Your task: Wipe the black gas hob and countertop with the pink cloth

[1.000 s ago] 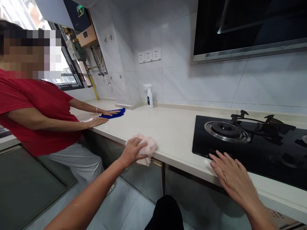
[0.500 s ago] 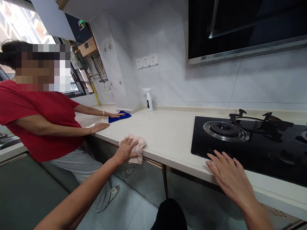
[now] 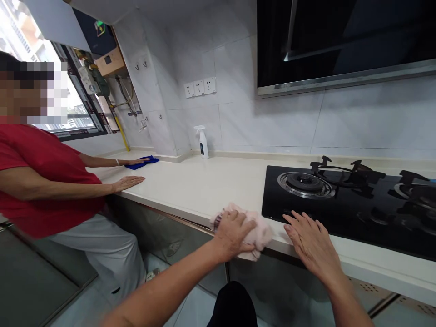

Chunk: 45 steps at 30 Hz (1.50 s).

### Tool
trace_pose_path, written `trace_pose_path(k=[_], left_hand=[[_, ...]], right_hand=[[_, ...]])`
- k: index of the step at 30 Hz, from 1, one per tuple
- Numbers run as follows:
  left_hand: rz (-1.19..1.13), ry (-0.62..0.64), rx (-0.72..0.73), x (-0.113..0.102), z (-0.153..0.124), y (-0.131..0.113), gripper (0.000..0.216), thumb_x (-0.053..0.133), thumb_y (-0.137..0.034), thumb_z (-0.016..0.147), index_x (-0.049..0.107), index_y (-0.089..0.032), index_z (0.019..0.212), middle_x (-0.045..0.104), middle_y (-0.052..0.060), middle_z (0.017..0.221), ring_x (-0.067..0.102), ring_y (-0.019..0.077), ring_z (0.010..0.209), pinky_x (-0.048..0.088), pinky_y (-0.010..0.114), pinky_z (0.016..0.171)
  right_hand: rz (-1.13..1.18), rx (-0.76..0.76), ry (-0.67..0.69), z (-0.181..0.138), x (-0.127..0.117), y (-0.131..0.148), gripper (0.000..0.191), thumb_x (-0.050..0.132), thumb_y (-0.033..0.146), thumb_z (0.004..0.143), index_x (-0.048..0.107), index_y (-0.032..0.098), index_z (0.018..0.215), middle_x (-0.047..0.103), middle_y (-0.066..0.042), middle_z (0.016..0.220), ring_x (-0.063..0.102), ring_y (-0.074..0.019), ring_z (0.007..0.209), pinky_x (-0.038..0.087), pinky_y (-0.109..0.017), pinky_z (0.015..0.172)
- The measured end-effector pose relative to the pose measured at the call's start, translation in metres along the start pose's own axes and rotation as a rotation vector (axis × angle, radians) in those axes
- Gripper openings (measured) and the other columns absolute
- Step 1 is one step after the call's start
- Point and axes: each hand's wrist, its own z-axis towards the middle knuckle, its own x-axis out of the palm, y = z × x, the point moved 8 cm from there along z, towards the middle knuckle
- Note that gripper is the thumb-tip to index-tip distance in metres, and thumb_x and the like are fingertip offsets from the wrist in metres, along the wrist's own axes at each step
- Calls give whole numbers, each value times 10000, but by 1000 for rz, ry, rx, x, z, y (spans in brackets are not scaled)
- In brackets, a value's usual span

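Note:
My left hand (image 3: 235, 231) is closed on a pale pink cloth (image 3: 260, 231) and presses it against the front edge of the white countertop (image 3: 190, 186). Part of the cloth hangs over the edge. To the right, my right hand (image 3: 311, 240) lies flat with its fingers spread. Its palm is on the counter's edge, and its fingertips reach the near rim of the black gas hob (image 3: 272, 195). No object shows in that hand.
A co-worker in a red shirt (image 3: 44, 168) stands at the left, one hand on a blue cloth (image 3: 141, 162). A white spray bottle (image 3: 203, 144) stands by the wall. Pan supports (image 3: 350, 170) rise from the hob. A dark range hood (image 3: 340, 45) hangs above.
My left hand has slid the pink cloth rightward along the counter edge, closer to my right hand. The co-worker's blue cloth has shifted away to the left. The view has turned slightly right.

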Motion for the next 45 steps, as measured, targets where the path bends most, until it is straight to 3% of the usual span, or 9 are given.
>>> trace_pose_path(k=[5,9,14,17,21,27,30,35,45], left_hand=[[-131,-13,40,3,47,-73,843,796,-660,747,499,-219,1401,621,118,1209,552,334,1077,427,520,935],[-368,-77,-10,1,57,-81,785,812,-568,756,499,-163,1351,642,134,1188,575,324,1082,463,512,965],[-583,-170,53,-11,30,-47,706,812,-369,788,509,-151,1387,570,190,1381,530,321,1301,464,462,1061],[-561,-134,26,-18,11,-14,533,781,-379,864,603,-248,1349,622,132,1331,587,293,1246,474,450,1023],[-658,-88,-82,-25,4,36,273,645,-349,972,692,-269,1229,723,58,1072,682,208,993,515,368,910],[-585,-198,-260,-16,23,104,264,570,-388,982,722,-230,1129,732,84,1106,680,232,1047,530,388,939],[-520,-193,-289,5,32,115,294,537,-404,980,732,-224,1106,730,86,1084,675,237,1039,528,402,958],[-438,8,-381,42,36,122,436,558,-574,913,750,-268,1157,724,89,1201,650,299,1145,513,467,1010],[-408,134,-466,51,35,143,554,473,-656,873,770,-273,1141,732,75,1256,650,313,1211,502,445,1051]], right_hand=[[417,187,-184,6,-40,2,478,294,493,1070,652,262,1289,621,-100,1402,554,-263,1320,422,-537,1119],[511,120,-319,-2,-59,42,388,355,428,1070,622,248,1285,628,-103,1326,585,-239,1254,476,-473,1082],[301,-39,-111,-14,-19,69,450,439,416,1052,447,254,1471,584,-117,1426,548,-261,1327,473,-499,1106],[136,-68,-77,-22,-7,66,556,516,430,1020,380,248,1528,499,-140,1524,470,-295,1418,441,-528,1138],[-5,-94,-40,-21,2,68,629,685,386,913,451,222,1474,445,-170,1568,409,-353,1457,410,-548,1139],[-164,-54,89,10,19,89,810,855,429,758,512,208,1458,576,-226,1411,509,-434,1290,419,-606,1019],[-206,-71,222,31,29,113,878,869,485,740,495,230,1493,585,-243,1359,528,-450,1214,417,-640,963],[-199,-182,293,48,33,139,815,842,554,765,515,193,1419,617,-184,1214,554,-352,1073,440,-542,921],[-91,-260,91,15,7,86,825,799,638,775,473,252,1427,619,-90,1267,529,-273,1099,405,-437,948]])
